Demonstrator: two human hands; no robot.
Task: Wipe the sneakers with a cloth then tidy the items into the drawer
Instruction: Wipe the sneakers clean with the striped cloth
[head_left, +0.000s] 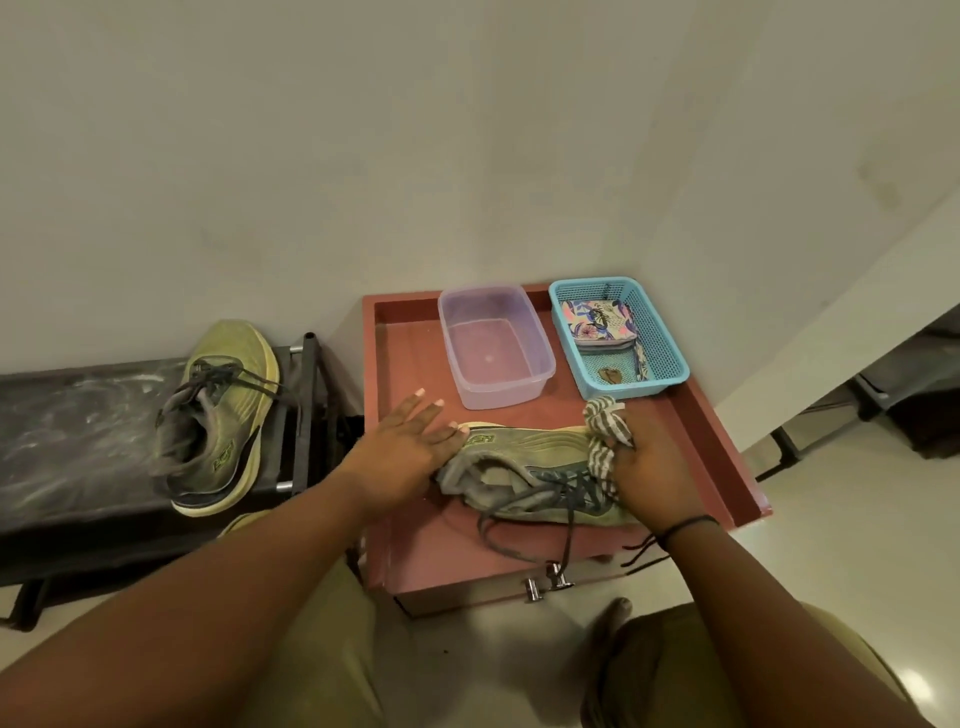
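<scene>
My right hand (655, 470) bunches a grey-and-white striped cloth (605, 439) in curled fingers and presses it against the toe end of an olive-green sneaker (540, 467), which lies on its side in an open reddish-brown drawer (711, 441). My left hand (402, 452) is spread flat, fingers straight, over the sneaker's heel and collar, steadying it without gripping. A thin black band (685, 526) circles my right wrist. The shoe's dark laces (519, 540) trail loose toward the drawer's front edge, above two small metal knobs (545, 582).

Farther back in the drawer, a clear lilac plastic tub (496, 348) stands to the left and a blue mesh basket (660, 338) just beside it on the right; the basket holds a floral-print pouch (602, 322) and some small items I cannot make out.

Well apart to the left, the second sneaker (221, 421) of the pair rests, tilted with its toe pointing away from me, on a low black bench (78, 431) against the pale wall (363, 156). Its surface is streaked with whitish dust. My knees, in olive trousers (675, 670), frame the bottom of the view above a glossy light floor (831, 545).
</scene>
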